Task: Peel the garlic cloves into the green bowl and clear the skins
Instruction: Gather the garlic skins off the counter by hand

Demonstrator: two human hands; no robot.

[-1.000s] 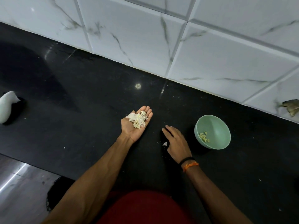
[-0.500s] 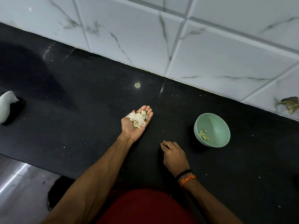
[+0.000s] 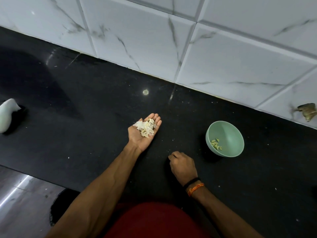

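Black stone table, speckled with small skin bits. On it: green bowl right of centre, white object at far left edge, partly cut off.

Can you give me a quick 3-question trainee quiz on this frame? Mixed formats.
1. True or false: the left hand is palm up with a pile of skins on it.
2. Where are the peeled cloves? A) on the counter B) in the green bowl C) in the right hand
3. Fill in: the right hand is knuckles up, fingers curled, low over the counter to the ____ of the bowl, person's side.

Key
1. True.
2. B.
3. Left. Whether it pinches a scrap cannot be seen.
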